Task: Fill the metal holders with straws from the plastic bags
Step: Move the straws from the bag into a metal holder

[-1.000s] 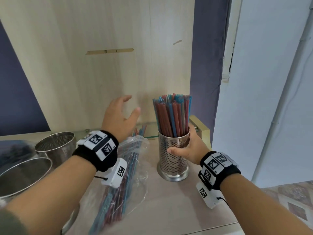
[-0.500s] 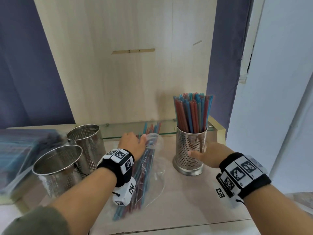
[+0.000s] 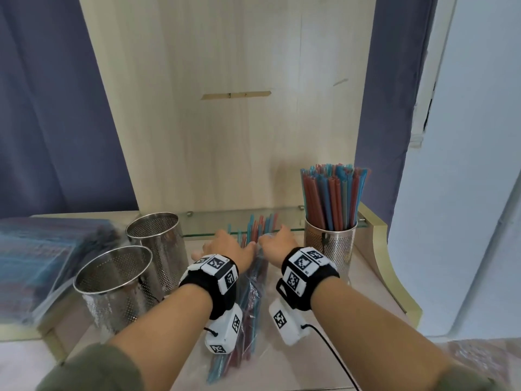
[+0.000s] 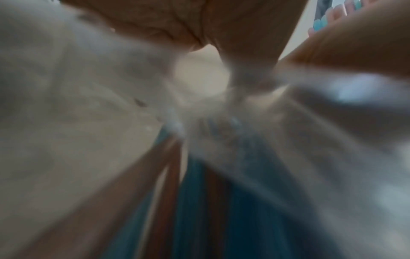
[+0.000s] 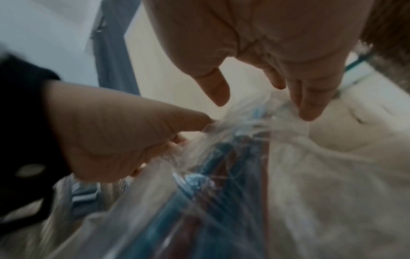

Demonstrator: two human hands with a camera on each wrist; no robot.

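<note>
Both hands down at the mouth of the clear plastic bag (image 3: 248,294) lying mid-tabletop (image 3: 352,328).

Left hand (image 3: 225,246): on the bag's far end; right wrist view shows thumb and fingers pinching crumpled film at the opening. Left wrist view too blurred to add anything.

Right hand (image 3: 277,244): just beside the left, fingers (image 5: 308,105) extended and slightly spread, tips touching the film at the opening. Not clamped on anything visible.

Red and blue straws (image 3: 259,227) inside the bag, ends poking out past the hands toward the glass shelf (image 3: 203,221) at the back.

Full holder (image 3: 329,246): perforated metal, upright, right of the right hand, packed with red and blue straws standing vertical.

Two more perforated holders left of the left hand, upright, nothing seen inside: near holder (image 3: 118,286) and rear holder (image 3: 158,241), just beside each other.

Stack of further straw bags (image 3: 36,255) at far left, blurred.

Wood panel (image 3: 225,108) behind the shelf.
</note>
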